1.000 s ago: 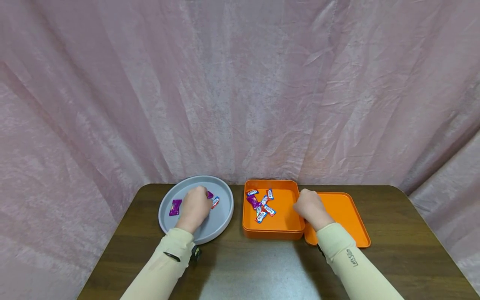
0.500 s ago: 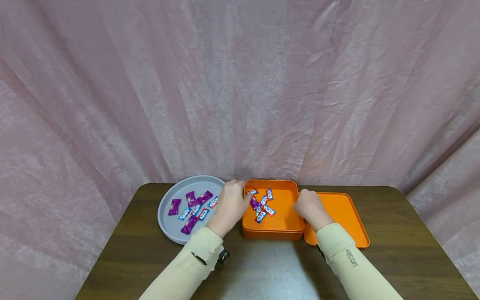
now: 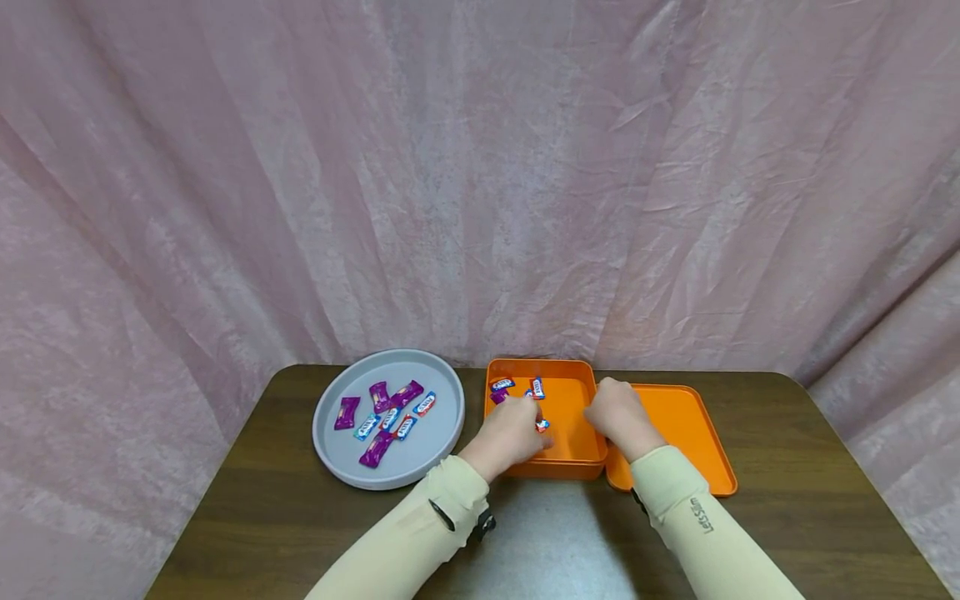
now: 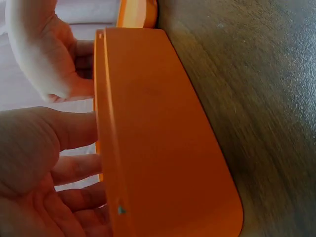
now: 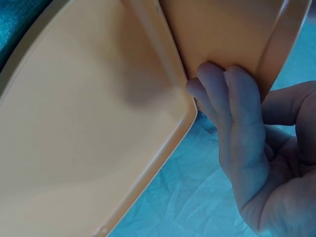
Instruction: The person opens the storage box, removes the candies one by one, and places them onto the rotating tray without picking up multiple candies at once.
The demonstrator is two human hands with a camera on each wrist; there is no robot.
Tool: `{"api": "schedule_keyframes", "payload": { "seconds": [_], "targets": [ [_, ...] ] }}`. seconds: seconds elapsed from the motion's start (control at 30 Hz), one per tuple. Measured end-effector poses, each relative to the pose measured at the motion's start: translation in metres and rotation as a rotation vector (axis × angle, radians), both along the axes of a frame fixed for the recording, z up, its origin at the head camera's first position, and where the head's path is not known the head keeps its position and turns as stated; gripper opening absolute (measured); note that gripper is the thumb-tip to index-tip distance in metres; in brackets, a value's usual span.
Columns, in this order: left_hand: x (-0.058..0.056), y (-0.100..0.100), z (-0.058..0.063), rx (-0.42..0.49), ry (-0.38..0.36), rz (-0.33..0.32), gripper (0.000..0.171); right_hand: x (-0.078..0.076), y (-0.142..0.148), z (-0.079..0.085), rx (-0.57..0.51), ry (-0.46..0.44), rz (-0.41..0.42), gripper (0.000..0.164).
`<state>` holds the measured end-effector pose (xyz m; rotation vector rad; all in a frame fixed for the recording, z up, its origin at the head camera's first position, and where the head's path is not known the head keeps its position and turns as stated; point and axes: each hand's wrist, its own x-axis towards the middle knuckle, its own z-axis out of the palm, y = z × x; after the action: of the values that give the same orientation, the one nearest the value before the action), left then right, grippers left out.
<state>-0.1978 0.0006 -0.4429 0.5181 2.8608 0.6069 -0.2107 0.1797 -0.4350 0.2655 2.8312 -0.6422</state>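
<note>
In the head view my left hand (image 3: 508,435) reaches into the left part of an orange box (image 3: 573,410), over small wrapped candies. Its fingers and thumb are apart and dip past the rim in the left wrist view; the fingertips are hidden behind the wall (image 4: 153,123). Around the hand show a blue-and-white candy (image 3: 537,387), another blue-and-white candy (image 3: 502,384) and a purple candy (image 3: 499,398). My right hand (image 3: 619,417) grips the box's right wall; in the right wrist view its fingers (image 5: 242,103) lie against the outside and the thumb goes over the rim.
A round grey plate (image 3: 438,435) with several purple and blue-and-white candies stands to the left. The flat orange lid (image 3: 678,429) lies right of the box, under my right wrist. A pink curtain (image 3: 480,183) hangs behind the brown wooden table (image 3: 795,450).
My left hand has moved right from the grey plate, across the box's left rim and into the box, uncovering the plate's candies. My right hand stays on the box wall.
</note>
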Motion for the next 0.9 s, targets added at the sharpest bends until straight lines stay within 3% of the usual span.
{"api": "schedule_keyframes", "payload": {
  "seconds": [0.27, 0.53, 0.9],
  "targets": [
    [0.0, 0.001, -0.006, -0.108, -0.046, 0.031, 0.029, -0.002, 0.001, -0.001, -0.008, -0.011, -0.001, 0.022],
    [-0.002, 0.001, -0.01, -0.109, -0.039, 0.03, 0.016, -0.001, 0.0, 0.0, -0.025, -0.007, 0.004, 0.015],
    [-0.002, -0.001, -0.011, -0.141, -0.035, 0.041, 0.018, -0.001, 0.0, 0.0, -0.031, -0.015, -0.005, 0.015]
  ]
}}
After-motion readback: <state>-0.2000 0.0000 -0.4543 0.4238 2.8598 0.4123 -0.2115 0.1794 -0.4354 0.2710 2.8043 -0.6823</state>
